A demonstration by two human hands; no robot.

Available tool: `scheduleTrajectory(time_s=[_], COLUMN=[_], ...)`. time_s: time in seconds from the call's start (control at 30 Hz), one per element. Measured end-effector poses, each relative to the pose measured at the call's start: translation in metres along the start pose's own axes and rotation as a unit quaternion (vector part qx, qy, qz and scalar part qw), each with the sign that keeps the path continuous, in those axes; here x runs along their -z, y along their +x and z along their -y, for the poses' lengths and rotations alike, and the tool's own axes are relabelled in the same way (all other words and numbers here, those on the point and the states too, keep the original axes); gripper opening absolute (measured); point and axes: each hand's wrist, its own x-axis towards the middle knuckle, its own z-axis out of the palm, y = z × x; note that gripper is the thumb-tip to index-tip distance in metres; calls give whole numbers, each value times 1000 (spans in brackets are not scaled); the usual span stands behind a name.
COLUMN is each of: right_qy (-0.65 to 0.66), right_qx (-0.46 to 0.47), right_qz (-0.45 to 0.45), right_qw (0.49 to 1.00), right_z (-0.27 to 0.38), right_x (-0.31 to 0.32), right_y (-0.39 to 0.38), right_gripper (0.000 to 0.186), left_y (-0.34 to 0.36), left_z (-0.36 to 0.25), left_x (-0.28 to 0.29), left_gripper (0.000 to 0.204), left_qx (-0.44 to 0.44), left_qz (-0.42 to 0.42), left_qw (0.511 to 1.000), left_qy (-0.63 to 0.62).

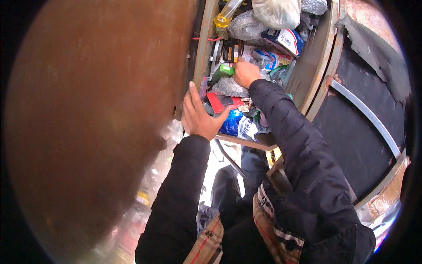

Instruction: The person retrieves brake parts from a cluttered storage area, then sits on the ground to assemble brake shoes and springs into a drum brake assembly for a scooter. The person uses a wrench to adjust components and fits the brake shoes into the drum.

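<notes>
An open drawer [321,57] holds a jumble of items. My left hand [200,115] rests on its left side, fingers spread, thumb by a red flat item [217,102] and a blue-and-white packet [231,123]. My right hand [247,72] reaches into the middle with fingers curled and their tips hidden, beside a green object [222,70] and a black box [231,51]; what it holds, if anything, is unclear. Around it lie bubble wrap [231,87], a blue-and-white box [290,41], a white plastic bag [276,12] and a bottle of yellow liquid [224,17].
A large brown panel [92,105] fills the left. At right stands a black surface [351,145] with a metal strip [365,110] and a torn grey flap [376,57]. Cardboard [384,198] sits at lower right; blurred wrapped items show below the panel.
</notes>
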Motion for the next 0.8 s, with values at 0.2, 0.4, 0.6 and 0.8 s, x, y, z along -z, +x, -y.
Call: scheduleTrajectory(time_s=[0.2,0.4,0.6,0.8], right_qy=[215,733,735,549], right_qx=[-96,-27,61,163], right_qz=[-189,-79,7,149], right_qw=[953,675,675,806], right_z=[-19,27,83,144], right_x=[124,180,179,120], right_y=[-62,-183,-319,-456], right_gripper=[34,35,36,43], left_y=[-7,-6,-114,-305], left_z=[0,-14,-81,-50], left_x=[-4,21,102,190], left_gripper=[125,112,73,33], left_qx=[10,73,205,118], left_qz=[-14,31,63,1], left_qw=[1000,996,622,579], left_qy=[11,-37,-753,-807])
